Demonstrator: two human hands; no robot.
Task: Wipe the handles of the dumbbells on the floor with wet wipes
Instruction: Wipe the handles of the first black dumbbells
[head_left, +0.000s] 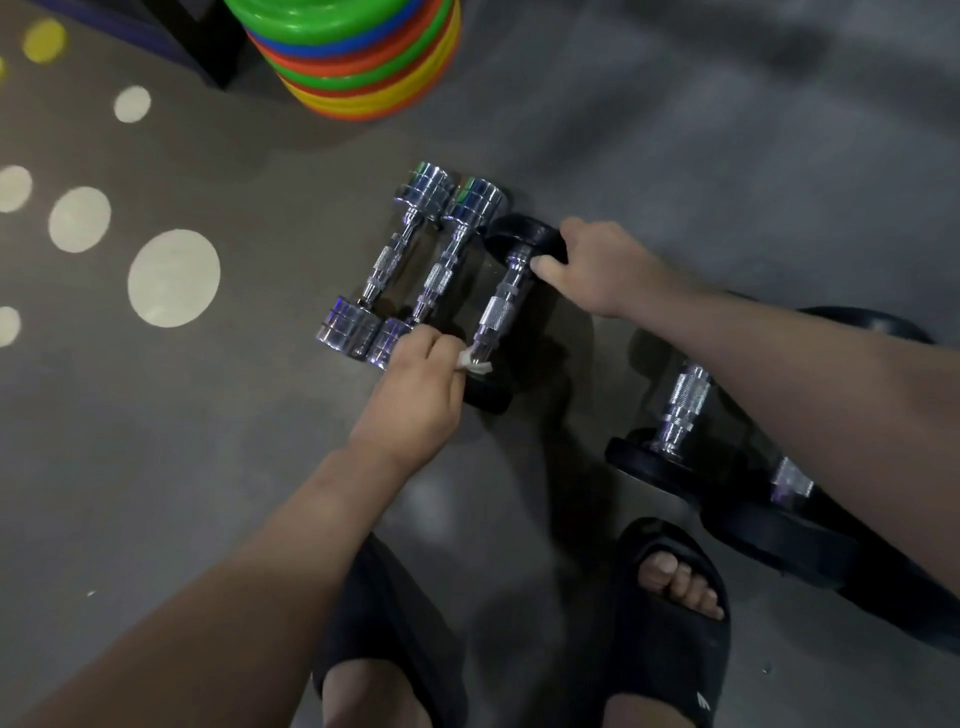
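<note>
Black sandals (670, 623) on the person's feet stand on the grey floor (156, 493) at the bottom of the view, and both bare arms reach forward past them.

Between the two hands lies a black-ended dumbbell (524, 234). Its handle (501, 306) is bright chrome, knurled in the middle and ringed by smooth collars, and it runs slantwise from the near black plate to the far one.

The left hand (415, 384) is stretched out palm down with its fingers curled. It pinches a small, crumpled white wet wipe (475, 362) against the near end of the handle, just where it meets the near plate. The right hand (602, 270) sits on the far plate. Its thumb lies against the far end of the handle, and the fingers go out of sight behind the plate, seemingly curled over its edge.

Just to the left of the left hand's knuckles, two small chrome dumbbells (400, 260) lie side by side, touching each other and parallel to the handle being wiped. Under the right forearm rest two larger black-plated dumbbells (680, 405), partly hidden by the arm. Well beyond both hands stands a stack of coloured discs (358, 62) in green, blue, orange and yellow. Pale round spots (174, 278) mark the floor far to the left of the left hand.
</note>
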